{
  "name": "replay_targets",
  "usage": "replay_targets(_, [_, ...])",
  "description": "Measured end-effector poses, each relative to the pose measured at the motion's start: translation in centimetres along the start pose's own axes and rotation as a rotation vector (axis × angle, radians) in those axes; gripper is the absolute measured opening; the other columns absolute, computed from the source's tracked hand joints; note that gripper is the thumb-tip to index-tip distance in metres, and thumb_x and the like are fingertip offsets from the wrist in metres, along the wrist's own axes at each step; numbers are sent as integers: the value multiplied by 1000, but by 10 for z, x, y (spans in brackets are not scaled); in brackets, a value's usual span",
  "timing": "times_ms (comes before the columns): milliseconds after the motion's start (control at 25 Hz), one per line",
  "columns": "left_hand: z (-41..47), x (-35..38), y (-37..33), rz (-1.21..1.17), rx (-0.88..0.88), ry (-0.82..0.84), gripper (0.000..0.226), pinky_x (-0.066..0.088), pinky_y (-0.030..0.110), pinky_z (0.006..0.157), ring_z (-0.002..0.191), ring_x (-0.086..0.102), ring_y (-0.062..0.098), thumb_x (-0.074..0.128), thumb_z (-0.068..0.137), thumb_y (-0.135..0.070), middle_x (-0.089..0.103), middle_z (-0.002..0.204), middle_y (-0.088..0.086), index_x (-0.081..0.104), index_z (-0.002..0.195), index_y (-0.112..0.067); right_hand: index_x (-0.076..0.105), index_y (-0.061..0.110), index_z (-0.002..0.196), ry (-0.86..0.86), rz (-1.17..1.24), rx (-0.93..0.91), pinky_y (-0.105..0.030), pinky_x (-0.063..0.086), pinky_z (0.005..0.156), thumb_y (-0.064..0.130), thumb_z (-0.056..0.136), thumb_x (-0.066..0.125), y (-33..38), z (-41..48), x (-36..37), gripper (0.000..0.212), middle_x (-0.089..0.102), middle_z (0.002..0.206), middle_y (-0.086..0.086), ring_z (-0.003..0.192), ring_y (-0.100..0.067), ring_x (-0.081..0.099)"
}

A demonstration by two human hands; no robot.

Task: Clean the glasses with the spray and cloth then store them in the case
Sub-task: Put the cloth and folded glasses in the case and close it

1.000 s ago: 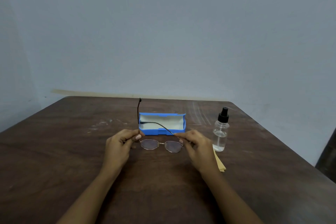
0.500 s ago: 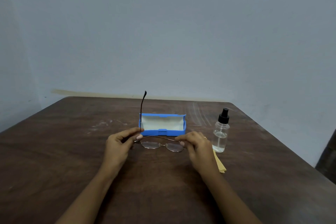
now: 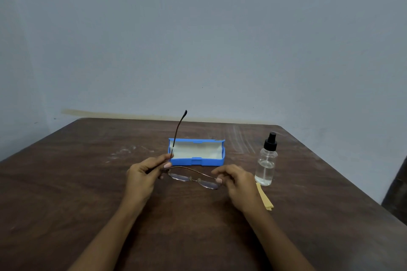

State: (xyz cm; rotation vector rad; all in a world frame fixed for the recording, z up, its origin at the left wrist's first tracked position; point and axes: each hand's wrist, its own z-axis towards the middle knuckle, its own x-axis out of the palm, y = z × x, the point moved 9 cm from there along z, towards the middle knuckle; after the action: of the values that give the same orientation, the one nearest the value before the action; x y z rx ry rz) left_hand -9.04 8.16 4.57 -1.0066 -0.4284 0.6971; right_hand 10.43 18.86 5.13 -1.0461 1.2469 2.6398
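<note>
A pair of thin metal-framed glasses (image 3: 193,179) with clear lenses is held low over the dark brown wooden worktop (image 3: 88,193), just in front of the open blue plastic case (image 3: 198,161) with its pale lining. Whether the lenses touch the wood cannot be told. The left hand (image 3: 143,177) pinches the frame's left end between thumb and fingers, and that side's arm stands up, tilted, past the case. The right hand (image 3: 239,182) pinches the right end, and the other arm lies folded across behind the lenses. A clear spray bottle (image 3: 266,160) with a black nozzle stands upright right of the case. A yellow cloth (image 3: 265,199) lies near it, partly behind the right wrist.
</note>
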Motion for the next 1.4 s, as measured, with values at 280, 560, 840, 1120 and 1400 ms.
replay_targets(280, [-1,6,-4,96,47,78,26,42,3,55,68,61,-8,62,75,10,71,74,-9,67,99,0,61,9,103,11,13,15,-1,39,68,-13,85,42,1,-2,2,35,58,83,-1,77,-8,53])
replay_targets(560, [-1,9,-3,176,48,129,28,46,4,73,75,64,-7,58,75,15,73,71,-17,72,90,-4,61,7,103,-10,98,-1,-1,40,67,-15,84,42,2,-2,1,35,56,80,-3,71,-2,51])
replay_targets(840, [-1,12,-5,205,70,167,28,41,2,65,69,60,-7,57,75,17,68,79,4,71,91,0,61,8,101,-22,193,17,-4,42,62,-13,84,47,-5,-1,0,30,56,72,5,64,2,53])
replay_targets(1120, [-2,10,-2,112,-13,141,31,42,1,63,67,60,-11,50,77,20,66,83,3,69,84,-4,59,24,101,-43,377,45,-13,44,53,-11,82,53,-11,1,0,41,59,67,5,60,-2,53])
replay_targets(1400, [-4,15,9,-9,-138,183,22,37,5,50,56,53,-9,55,82,7,66,78,-2,68,80,-11,70,24,77,5,652,81,-13,46,54,-12,81,54,-12,1,3,40,71,73,10,63,1,57])
